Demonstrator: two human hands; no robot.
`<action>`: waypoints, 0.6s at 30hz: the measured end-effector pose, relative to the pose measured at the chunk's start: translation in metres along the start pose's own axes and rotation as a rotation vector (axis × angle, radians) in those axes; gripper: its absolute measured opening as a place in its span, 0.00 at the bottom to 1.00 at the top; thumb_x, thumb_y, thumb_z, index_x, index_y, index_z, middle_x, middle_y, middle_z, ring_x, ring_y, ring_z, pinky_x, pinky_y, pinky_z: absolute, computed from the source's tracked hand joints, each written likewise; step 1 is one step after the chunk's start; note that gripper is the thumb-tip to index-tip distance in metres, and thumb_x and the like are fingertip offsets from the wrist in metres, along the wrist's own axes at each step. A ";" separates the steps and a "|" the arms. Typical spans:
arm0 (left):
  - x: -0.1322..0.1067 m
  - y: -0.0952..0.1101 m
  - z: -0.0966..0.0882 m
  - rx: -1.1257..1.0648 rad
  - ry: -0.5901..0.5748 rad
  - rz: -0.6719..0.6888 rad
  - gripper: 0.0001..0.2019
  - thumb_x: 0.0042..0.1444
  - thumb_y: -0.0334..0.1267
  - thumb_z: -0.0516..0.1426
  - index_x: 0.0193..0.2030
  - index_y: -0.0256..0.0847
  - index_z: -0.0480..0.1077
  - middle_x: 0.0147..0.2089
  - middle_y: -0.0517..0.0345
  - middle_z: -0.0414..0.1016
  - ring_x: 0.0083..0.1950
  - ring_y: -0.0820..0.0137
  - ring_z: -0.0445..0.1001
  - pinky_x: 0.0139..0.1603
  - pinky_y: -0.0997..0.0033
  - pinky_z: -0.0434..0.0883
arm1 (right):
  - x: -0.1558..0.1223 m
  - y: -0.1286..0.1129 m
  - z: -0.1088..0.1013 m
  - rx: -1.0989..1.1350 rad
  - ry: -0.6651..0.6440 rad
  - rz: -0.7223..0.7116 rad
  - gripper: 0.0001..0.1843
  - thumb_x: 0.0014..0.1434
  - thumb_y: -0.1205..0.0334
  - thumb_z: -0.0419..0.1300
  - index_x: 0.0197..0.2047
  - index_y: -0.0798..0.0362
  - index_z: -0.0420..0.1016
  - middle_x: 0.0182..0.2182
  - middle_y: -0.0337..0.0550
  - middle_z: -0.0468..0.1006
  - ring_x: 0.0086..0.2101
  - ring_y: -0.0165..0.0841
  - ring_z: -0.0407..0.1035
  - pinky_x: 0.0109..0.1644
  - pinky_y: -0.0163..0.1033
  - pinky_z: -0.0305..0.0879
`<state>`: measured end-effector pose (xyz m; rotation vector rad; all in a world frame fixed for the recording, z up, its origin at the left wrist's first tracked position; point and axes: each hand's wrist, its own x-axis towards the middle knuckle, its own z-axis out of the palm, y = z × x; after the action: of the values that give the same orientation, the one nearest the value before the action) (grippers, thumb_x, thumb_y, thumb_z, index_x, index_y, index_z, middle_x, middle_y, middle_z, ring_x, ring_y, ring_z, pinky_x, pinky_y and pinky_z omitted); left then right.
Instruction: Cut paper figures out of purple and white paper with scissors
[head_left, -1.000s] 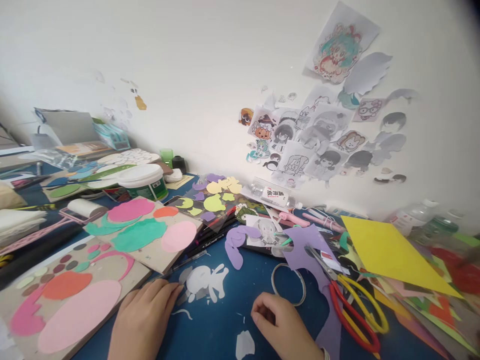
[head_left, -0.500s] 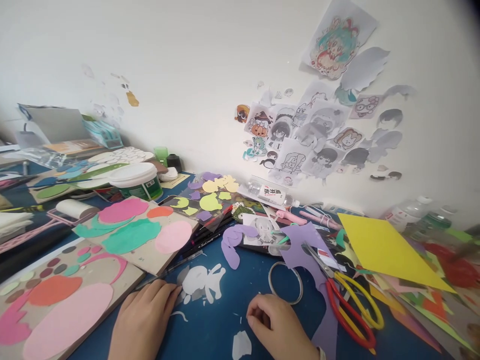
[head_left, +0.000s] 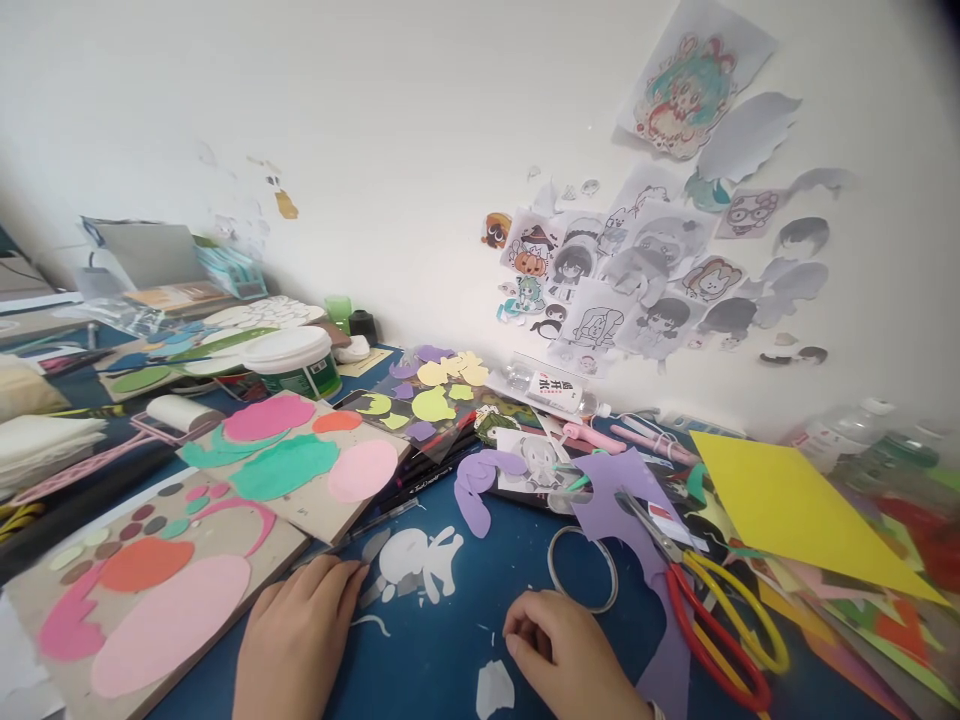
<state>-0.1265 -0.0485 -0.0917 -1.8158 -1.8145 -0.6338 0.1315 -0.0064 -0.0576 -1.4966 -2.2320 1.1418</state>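
My left hand (head_left: 304,625) rests on the blue tabletop, its fingers bent and pressed together. Its fingertips are beside a small grey paper piece (head_left: 377,545) and a white paper cutout (head_left: 403,558) of a figure; whatever they may hold is hidden. To the right, my right hand (head_left: 562,650) lies loosely curled, with nothing visible in its hollow. Just beyond it is a silver ring (head_left: 615,590). A pale paper scrap (head_left: 495,690) lies between the hands, and a thin white strip (head_left: 373,624) is near my left fingers.
Red-and-yellow-handled scissors (head_left: 720,640) lie on purple paper (head_left: 630,490) at right. Boards with coloured paper shapes (head_left: 172,625) fill the left, near a white-lidded tub (head_left: 289,350). Behind are a water bottle (head_left: 551,388) and drawings on the wall (head_left: 664,325). Yellow paper (head_left: 802,505) tops a pile.
The view has turned slightly left, so everything appears shifted to the right. Both hands keep nearly the same pose and place relative to the paper pieces.
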 end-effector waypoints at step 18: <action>-0.002 0.003 0.000 0.096 0.021 0.079 0.19 0.62 0.35 0.43 0.29 0.38 0.72 0.29 0.54 0.73 0.28 0.66 0.70 0.31 0.66 0.59 | 0.024 -0.027 0.009 -0.202 0.224 -0.346 0.10 0.55 0.73 0.52 0.37 0.50 0.71 0.31 0.39 0.73 0.34 0.34 0.68 0.43 0.42 0.66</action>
<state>-0.1232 -0.0494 -0.0930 -1.8006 -1.7204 -0.5248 0.0964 0.0052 -0.0504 -1.1690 -2.3769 0.6321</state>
